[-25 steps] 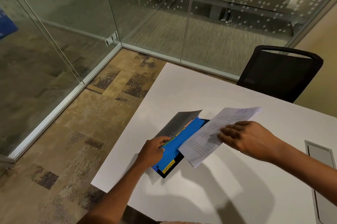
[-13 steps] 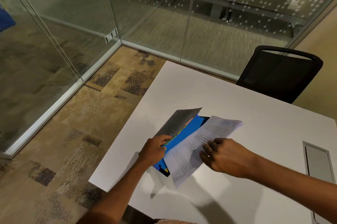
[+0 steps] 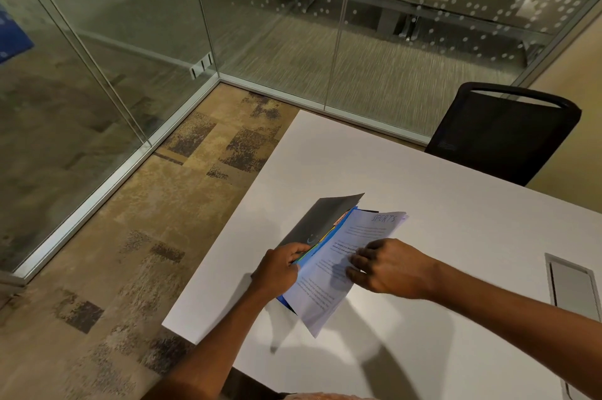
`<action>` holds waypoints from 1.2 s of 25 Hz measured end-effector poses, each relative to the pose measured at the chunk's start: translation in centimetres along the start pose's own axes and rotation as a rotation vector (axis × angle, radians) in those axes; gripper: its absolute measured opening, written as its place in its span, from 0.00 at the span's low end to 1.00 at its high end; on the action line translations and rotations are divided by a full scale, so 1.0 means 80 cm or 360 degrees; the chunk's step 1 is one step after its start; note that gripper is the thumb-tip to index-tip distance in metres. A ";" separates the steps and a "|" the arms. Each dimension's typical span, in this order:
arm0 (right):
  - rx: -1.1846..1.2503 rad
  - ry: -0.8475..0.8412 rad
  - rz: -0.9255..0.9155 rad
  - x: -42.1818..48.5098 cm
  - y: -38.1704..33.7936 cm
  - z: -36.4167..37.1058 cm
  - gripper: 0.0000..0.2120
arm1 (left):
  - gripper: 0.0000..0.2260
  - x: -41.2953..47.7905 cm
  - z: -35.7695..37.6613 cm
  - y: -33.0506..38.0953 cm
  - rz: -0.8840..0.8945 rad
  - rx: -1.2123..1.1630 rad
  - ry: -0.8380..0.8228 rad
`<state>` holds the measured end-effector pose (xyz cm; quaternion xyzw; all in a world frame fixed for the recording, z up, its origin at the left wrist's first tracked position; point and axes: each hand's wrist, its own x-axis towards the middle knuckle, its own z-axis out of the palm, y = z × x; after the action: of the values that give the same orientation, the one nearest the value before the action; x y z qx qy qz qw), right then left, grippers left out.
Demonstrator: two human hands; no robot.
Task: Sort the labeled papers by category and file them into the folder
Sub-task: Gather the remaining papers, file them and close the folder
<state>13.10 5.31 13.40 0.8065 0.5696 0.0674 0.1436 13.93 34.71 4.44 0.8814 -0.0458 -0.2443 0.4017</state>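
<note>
A dark folder (image 3: pixel 321 220) lies open near the left part of the white table (image 3: pixel 423 191), its grey cover lifted and coloured dividers, mostly blue, showing at the edge. My left hand (image 3: pixel 281 266) grips the cover and dividers and holds them apart. A white printed paper (image 3: pixel 338 262) headed "SPORTS" lies slanted over the blue divider, its lower corner jutting past the folder. My right hand (image 3: pixel 387 267) presses on the paper with its fingers curled on its right side.
A black mesh chair (image 3: pixel 501 135) stands at the table's far side. A grey cable hatch (image 3: pixel 573 288) is set into the table at the right. Glass walls and patterned carpet lie to the left beyond the table's edge.
My right hand has slid the SPORTS paper leftward from beside the folder onto the blue divider. My left hand has kept the cover lifted.
</note>
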 end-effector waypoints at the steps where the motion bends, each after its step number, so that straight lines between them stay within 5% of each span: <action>1: 0.0007 0.0001 0.0030 0.002 0.002 0.005 0.08 | 0.16 0.000 -0.001 0.000 0.0001 -0.0015 -0.0001; 30: 0.0115 -0.0348 0.0125 0.116 0.027 0.134 0.08 | 0.23 0.004 -0.005 -0.019 -0.0060 -0.0453 0.0153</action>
<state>21.12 11.67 3.34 0.8354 0.5204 -0.0360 0.1729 14.24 35.91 3.44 0.8269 0.0250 -0.2133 0.5198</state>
